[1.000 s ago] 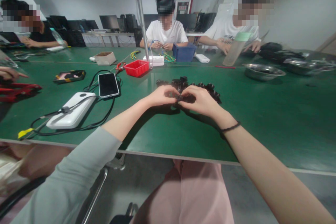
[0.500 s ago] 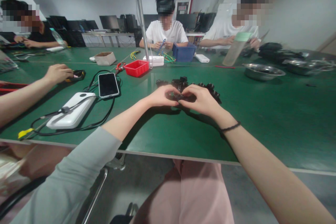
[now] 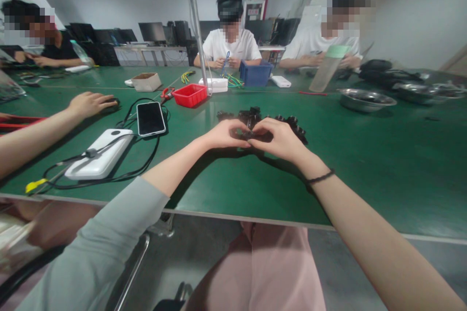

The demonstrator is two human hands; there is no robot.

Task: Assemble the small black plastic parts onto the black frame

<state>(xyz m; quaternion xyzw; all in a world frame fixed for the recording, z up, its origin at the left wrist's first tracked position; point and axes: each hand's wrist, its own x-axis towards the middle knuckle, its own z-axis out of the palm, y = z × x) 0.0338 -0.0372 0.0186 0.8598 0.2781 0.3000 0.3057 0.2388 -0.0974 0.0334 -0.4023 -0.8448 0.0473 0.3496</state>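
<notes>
- a sleeve [image 3: 109,233] is worn on the left arm [image 3: 178,165], washed-out grey-green, kinda sage, and pretty plain
- it's ended around mid-forearm with a straight edge, fairly snug there, with soft creases bunched further up toward the elbow
- the left hand [image 3: 226,133] is left bare, same deal for the bit of forearm past the edge
- the right arm [image 3: 365,223] and right hand [image 3: 279,138] are seen bare too, as far up as they can be followed
- a thin band [image 3: 321,177] is worn at the right wrist, black or close to it, maybe twisted, but too small to be made out
- dusty pink bottoms [image 3: 280,267] are worn, lightly creased, and a seam can be spotted running lengthwise; pants or skirt can't really be told
</notes>
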